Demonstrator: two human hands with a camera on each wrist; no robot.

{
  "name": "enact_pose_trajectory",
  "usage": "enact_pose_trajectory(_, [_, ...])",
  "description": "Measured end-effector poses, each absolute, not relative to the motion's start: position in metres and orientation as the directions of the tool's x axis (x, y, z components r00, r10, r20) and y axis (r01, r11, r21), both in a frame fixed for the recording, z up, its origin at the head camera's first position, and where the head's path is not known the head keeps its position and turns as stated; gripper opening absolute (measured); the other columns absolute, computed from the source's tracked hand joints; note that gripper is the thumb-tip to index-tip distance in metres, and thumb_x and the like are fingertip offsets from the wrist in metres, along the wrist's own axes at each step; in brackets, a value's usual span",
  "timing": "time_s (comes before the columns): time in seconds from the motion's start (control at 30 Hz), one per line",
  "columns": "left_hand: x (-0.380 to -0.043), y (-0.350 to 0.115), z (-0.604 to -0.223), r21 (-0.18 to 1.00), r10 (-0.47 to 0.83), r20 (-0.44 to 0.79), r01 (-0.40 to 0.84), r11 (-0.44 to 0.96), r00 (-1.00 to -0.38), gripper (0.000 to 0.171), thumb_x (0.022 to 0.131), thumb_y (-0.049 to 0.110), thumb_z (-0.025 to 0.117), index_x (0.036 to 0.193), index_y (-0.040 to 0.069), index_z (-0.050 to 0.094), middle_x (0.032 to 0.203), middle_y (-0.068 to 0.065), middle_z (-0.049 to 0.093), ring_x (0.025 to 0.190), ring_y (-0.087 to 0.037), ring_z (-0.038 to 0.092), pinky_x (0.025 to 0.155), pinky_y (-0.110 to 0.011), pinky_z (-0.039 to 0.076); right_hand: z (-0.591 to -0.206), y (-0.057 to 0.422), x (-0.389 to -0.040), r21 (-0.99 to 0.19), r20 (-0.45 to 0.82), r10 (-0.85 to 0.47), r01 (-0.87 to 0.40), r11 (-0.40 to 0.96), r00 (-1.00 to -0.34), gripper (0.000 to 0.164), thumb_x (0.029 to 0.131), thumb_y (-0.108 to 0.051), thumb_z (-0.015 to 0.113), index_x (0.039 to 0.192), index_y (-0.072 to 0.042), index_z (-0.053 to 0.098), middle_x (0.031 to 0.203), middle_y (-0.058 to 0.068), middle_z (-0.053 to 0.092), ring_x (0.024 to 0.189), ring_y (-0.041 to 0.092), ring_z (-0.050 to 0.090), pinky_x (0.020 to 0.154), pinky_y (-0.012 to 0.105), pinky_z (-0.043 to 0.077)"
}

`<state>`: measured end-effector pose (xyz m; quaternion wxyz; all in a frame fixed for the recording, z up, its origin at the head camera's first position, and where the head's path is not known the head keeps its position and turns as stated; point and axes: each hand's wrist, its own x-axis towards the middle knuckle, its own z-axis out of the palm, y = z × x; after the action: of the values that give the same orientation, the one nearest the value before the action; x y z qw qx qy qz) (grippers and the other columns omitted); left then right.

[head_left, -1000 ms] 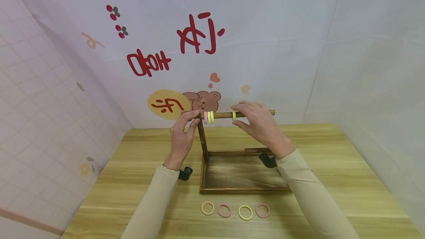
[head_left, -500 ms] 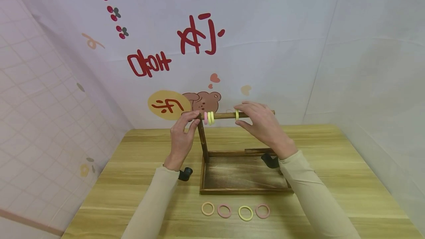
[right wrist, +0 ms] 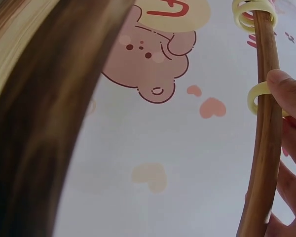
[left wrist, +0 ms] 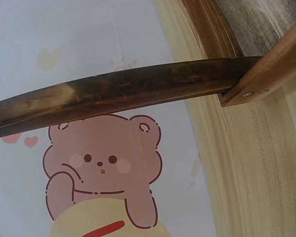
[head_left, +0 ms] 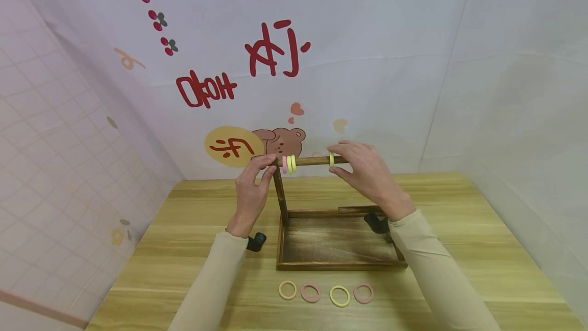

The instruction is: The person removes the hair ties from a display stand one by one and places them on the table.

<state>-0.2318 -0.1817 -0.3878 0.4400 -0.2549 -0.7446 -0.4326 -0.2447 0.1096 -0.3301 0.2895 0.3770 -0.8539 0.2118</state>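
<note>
A wooden stand has an upright post (head_left: 281,195) at the left and a rod (head_left: 312,161) running right from its top. My left hand (head_left: 251,188) pinches the stand at the corner where post and rod meet. Around the rod near that corner hang a pink ring (head_left: 285,164) and two yellow rings (head_left: 291,164), close together. Farther right, my right hand (head_left: 367,175) pinches another yellow ring (head_left: 332,159) that encircles the rod; in the right wrist view the thumb presses this yellow ring (right wrist: 259,96). My right hand hides the rod's right end.
The stand's tray-like base (head_left: 342,265) rests on the wooden table (head_left: 184,249). In front of it lie an orange ring (head_left: 287,290), two pink rings (head_left: 310,292) and a yellow ring (head_left: 340,296) in a row. A printed cloth (head_left: 367,91) hangs behind the table.
My right hand has moved slightly right along the rod, and the pinched yellow ring has slid with it, away from the grouped rings. My left hand has stayed at the corner.
</note>
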Motion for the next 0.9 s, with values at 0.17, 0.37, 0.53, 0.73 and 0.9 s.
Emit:
enact_pose_trajectory(0.17, [-0.232,-0.182,-0.388,0.421,-0.002,0.875,0.759,0.496,-0.484,0.021,0.093,-0.004,0.073,0.113,0.001,0.074,0.118,-0.011,0.074,0.107,-0.028,0.071,0.094,-0.035,0.057,-0.330,0.112,-0.245,-0.149,0.654,-0.515,-0.762,0.631,-0.554,0.049,0.087,-0.019,0.086,0.130,-0.006,0.069,0.126,0.011,0.072,0.130,0.035,0.059,0.103,0.061,0.047])
enact_pose_trajectory(0.37, [-0.231,-0.182,-0.388,0.428,-0.005,0.872,0.756,0.496,-0.490,0.020,0.094,-0.003,0.073,0.113,0.001,0.074,0.118,-0.011,0.074,0.108,-0.028,0.071,0.094,-0.034,0.057,-0.330,0.114,-0.244,-0.163,0.644,-0.509,-0.753,0.638,-0.571,0.049,0.087,-0.019,0.086,0.131,-0.006,0.069,0.127,0.011,0.072,0.130,0.035,0.058,0.103,0.061,0.046])
enact_pose_trajectory(0.53, [-0.231,-0.182,-0.388,0.428,-0.002,0.871,0.755,0.497,-0.492,0.020,0.093,-0.003,0.073,0.113,0.001,0.074,0.118,-0.011,0.074,0.108,-0.028,0.071,0.095,-0.033,0.057,-0.330,0.116,-0.244,-0.167,0.648,-0.507,-0.755,0.634,-0.569,0.049,0.087,-0.018,0.086,0.131,-0.006,0.069,0.127,0.011,0.072,0.130,0.035,0.058,0.104,0.061,0.046])
enact_pose_trajectory(0.73, [-0.230,-0.181,-0.387,0.430,0.001,0.868,0.753,0.498,-0.496,0.021,0.093,-0.003,0.074,0.114,0.000,0.073,0.119,-0.012,0.074,0.108,-0.029,0.071,0.097,-0.028,0.055,-0.331,0.118,-0.244,-0.170,0.645,-0.501,-0.747,0.642,-0.577,0.050,0.087,-0.019,0.087,0.131,-0.006,0.069,0.127,0.010,0.072,0.130,0.035,0.059,0.103,0.062,0.047])
enact_pose_trajectory(0.9, [-0.230,-0.181,-0.386,0.426,0.001,0.871,0.756,0.496,-0.492,0.021,0.093,-0.003,0.074,0.114,0.000,0.073,0.118,-0.012,0.074,0.107,-0.029,0.071,0.096,-0.026,0.055,-0.331,0.121,-0.245,-0.170,0.639,-0.502,-0.743,0.647,-0.583,0.049,0.087,-0.019,0.086,0.131,-0.006,0.069,0.127,0.011,0.072,0.129,0.035,0.059,0.103,0.061,0.046])
